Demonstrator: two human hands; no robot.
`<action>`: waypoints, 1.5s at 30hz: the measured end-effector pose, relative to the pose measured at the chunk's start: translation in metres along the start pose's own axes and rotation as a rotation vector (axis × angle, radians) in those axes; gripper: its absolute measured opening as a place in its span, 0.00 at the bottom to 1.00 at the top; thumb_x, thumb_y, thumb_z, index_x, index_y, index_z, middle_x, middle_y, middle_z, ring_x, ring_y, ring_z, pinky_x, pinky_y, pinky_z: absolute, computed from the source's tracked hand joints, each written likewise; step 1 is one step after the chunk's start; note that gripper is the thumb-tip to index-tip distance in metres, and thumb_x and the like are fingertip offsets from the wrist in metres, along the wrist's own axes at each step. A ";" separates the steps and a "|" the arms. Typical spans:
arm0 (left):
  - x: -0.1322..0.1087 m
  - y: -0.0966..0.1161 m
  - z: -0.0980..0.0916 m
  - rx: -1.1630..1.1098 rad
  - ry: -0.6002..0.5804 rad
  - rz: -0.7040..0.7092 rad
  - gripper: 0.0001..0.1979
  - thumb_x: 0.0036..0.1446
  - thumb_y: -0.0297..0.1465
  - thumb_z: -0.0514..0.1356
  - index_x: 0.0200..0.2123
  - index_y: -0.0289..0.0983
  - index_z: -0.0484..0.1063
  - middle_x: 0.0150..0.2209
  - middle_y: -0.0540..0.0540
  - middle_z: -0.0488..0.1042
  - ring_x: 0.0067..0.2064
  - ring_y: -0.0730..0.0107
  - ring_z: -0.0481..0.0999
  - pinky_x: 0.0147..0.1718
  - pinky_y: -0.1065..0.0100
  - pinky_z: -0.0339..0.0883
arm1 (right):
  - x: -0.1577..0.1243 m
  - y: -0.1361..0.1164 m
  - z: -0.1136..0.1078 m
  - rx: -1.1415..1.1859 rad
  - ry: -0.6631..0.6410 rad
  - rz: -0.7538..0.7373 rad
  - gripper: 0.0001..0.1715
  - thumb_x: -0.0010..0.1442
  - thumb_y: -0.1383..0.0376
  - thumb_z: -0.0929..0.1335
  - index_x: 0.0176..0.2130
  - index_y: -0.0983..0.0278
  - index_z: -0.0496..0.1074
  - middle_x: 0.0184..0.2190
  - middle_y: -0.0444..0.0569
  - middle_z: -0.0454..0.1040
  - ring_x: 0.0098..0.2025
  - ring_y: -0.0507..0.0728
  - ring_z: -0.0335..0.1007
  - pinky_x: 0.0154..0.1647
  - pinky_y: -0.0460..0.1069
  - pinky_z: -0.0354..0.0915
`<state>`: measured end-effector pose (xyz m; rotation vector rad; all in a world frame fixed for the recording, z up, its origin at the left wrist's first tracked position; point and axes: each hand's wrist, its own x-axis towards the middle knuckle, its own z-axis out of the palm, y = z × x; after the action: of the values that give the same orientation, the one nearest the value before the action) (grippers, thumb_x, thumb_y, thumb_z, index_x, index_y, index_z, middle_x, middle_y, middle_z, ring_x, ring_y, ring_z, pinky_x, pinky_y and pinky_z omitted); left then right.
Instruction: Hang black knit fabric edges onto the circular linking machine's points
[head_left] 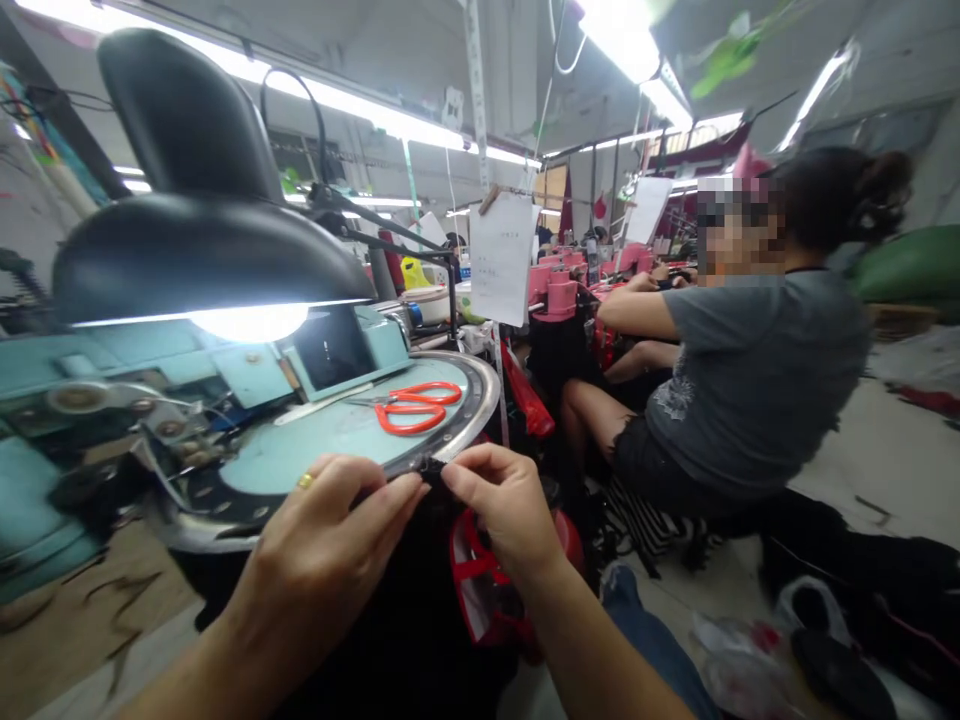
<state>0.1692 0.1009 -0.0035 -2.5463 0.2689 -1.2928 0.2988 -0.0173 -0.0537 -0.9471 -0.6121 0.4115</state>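
Left hand [322,550] and right hand [502,510] close together, fingertips pinching black knit fabric [431,468] at the steel rim [480,400] of a round teal sewing machine; orange-handled scissors [411,405] lie on its plate, well apart

Your left hand [322,545] and right hand [502,510] each pinch the black knit fabric [405,620] between the fingers, side by side, fingertips nearly meeting. The fabric hangs below them in a dark, heavy mass; at the pinch it gathers into a small fold, resting against the curved steel rim of the round turquoise machine dial [486,390]. Stitch detail is too dark to assess.
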 end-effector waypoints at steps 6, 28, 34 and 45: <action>0.015 0.010 0.013 0.238 -0.078 -0.080 0.13 0.63 0.33 0.63 0.26 0.38 0.70 0.26 0.48 0.66 0.31 0.64 0.68 0.32 0.63 0.63 | 0.002 0.013 -0.003 -0.001 0.042 0.083 0.17 0.51 0.54 0.76 0.28 0.65 0.76 0.19 0.41 0.72 0.19 0.49 0.63 0.21 0.45 0.61; -0.207 0.041 -0.011 -0.658 -0.202 -1.089 0.12 0.65 0.33 0.54 0.37 0.39 0.77 0.37 0.47 0.82 0.39 0.61 0.83 0.40 0.62 0.79 | -0.058 0.125 0.102 -1.331 -0.398 0.075 0.21 0.60 0.69 0.67 0.53 0.67 0.75 0.52 0.63 0.78 0.54 0.68 0.75 0.55 0.59 0.67; -0.191 0.039 -0.029 -0.394 -0.192 -0.399 0.19 0.63 0.21 0.52 0.54 0.39 0.73 0.50 0.39 0.79 0.46 0.63 0.82 0.44 0.64 0.78 | -0.110 0.148 0.036 -1.203 -0.273 -0.026 0.09 0.52 0.73 0.67 0.34 0.63 0.74 0.30 0.49 0.79 0.33 0.59 0.77 0.34 0.49 0.69; -0.120 -0.023 -0.065 -0.236 -0.695 -0.333 0.12 0.55 0.22 0.61 0.40 0.43 0.77 0.35 0.49 0.76 0.29 0.64 0.79 0.23 0.69 0.63 | -0.116 0.021 0.033 -1.253 -0.338 -0.228 0.12 0.52 0.76 0.66 0.31 0.60 0.73 0.32 0.48 0.76 0.37 0.58 0.74 0.39 0.49 0.68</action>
<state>0.0474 0.1467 -0.0502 -3.1455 -0.1651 -0.3970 0.1885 -0.0523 -0.0920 -1.9823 -1.3276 -0.0822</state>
